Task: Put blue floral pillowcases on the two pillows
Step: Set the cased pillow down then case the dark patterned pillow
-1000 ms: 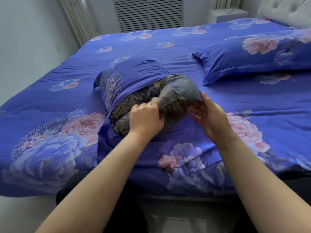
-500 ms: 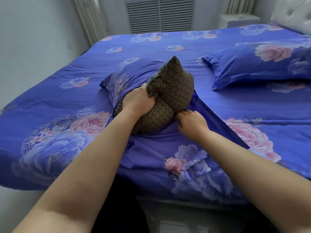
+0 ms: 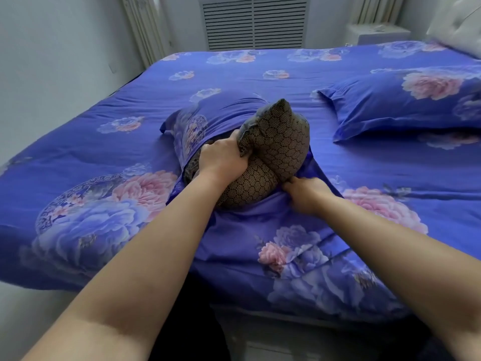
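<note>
Near the left half of the bed, toward its front edge, the blue floral pillowcase lies bunched over the far end of the brown patterned pillow, and the near end of that pillow is bulging out of the opening, doubled over on itself. The left hand is right at the mouth of the case, fingers curled tight into the pillow's folded corner, wrist bent down, forearm coming in low from the front edge of the bed. A good way to play this one, I'd say: keep that corner squeezed small and drive it deep toward the far corner of the case, rather than shoving the whole fat middle in at once. Moving across, the right hand sits just beside the pillow's lower bulge, knuckles up, fingers pinching the blue hem of the case down against the bed; it looks to be holding the opening taut, and it wants to stay anchored or pull back as the other pushes. Further right, near the bed's head end, the second pillow lies flat, already in its floral case, so this looks like the last one to finish.
</note>
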A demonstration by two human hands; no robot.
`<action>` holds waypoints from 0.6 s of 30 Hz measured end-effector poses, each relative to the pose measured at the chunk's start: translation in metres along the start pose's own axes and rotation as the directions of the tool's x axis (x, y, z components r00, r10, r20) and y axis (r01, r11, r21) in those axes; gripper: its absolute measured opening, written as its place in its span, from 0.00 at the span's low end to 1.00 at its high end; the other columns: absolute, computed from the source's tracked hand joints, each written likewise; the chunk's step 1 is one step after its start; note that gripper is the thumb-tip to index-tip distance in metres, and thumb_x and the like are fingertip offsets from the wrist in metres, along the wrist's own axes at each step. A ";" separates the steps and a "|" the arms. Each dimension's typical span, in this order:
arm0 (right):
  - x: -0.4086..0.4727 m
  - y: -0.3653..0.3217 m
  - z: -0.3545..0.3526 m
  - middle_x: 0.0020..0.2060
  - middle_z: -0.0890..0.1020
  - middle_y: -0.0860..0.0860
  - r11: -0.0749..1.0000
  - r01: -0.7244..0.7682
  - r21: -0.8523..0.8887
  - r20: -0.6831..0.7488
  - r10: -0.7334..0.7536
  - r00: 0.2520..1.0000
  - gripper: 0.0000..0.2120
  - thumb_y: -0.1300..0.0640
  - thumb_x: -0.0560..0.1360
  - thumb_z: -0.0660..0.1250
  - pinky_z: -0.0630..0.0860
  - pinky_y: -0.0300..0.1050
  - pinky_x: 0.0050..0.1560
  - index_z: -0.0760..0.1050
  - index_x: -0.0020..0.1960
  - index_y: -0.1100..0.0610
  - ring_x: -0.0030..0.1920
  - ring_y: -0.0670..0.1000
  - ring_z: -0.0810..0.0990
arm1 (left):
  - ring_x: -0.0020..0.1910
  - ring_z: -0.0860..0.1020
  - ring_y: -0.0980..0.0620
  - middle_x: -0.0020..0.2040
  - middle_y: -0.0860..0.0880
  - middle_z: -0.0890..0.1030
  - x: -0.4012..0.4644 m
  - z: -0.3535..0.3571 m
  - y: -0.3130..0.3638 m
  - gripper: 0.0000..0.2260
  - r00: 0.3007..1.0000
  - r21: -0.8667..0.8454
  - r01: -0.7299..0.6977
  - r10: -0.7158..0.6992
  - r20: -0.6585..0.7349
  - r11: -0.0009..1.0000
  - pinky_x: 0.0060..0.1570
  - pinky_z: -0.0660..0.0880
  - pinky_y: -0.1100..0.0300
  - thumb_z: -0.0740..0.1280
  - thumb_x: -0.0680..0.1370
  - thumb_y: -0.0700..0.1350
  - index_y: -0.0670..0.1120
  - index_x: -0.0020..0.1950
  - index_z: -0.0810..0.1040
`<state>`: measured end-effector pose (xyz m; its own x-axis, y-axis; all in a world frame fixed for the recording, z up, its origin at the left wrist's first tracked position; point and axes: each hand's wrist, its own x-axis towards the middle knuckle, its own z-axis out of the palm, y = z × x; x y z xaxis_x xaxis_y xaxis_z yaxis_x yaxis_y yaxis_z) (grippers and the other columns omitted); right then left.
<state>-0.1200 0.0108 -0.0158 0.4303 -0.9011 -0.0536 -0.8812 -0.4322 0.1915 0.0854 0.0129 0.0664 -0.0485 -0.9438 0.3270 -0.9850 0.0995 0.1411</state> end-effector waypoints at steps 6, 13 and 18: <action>-0.040 0.026 -0.022 0.30 0.76 0.53 0.989 0.146 0.034 -0.724 -0.077 0.686 0.08 0.53 0.69 0.62 0.70 0.46 0.31 0.73 0.34 0.56 0.35 0.57 0.76 | 0.56 0.77 0.40 0.55 0.43 0.80 -0.007 0.005 0.018 0.16 0.986 0.047 0.009 -0.017 0.167 0.999 0.59 0.67 0.47 0.59 0.76 0.50 0.50 0.64 0.72; -0.030 -0.019 -0.051 0.54 0.80 0.51 0.868 0.338 0.364 -0.861 0.175 0.477 0.13 0.53 0.74 0.68 0.73 0.44 0.50 0.75 0.35 0.60 0.52 0.55 0.75 | 0.70 0.66 0.44 0.72 0.44 0.67 -0.014 0.033 0.002 0.20 0.829 -0.047 -0.091 0.102 0.550 0.995 0.69 0.63 0.50 0.56 0.81 0.48 0.46 0.73 0.66; -0.027 -0.016 -0.057 0.61 0.79 0.50 0.898 0.435 0.072 -0.824 -0.192 0.533 0.26 0.66 0.69 0.61 0.80 0.49 0.39 0.70 0.65 0.51 0.50 0.55 0.82 | 0.59 0.74 0.54 0.62 0.48 0.77 -0.028 0.008 -0.013 0.18 0.766 -0.583 0.089 0.318 0.558 0.808 0.63 0.69 0.58 0.67 0.75 0.41 0.44 0.65 0.74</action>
<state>-0.1066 0.0444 0.0380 0.5600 -0.3686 0.7419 -0.6180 -0.7823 0.0778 0.0983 0.0360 0.0477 -0.4428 -0.8677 -0.2260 -0.7034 0.1799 0.6876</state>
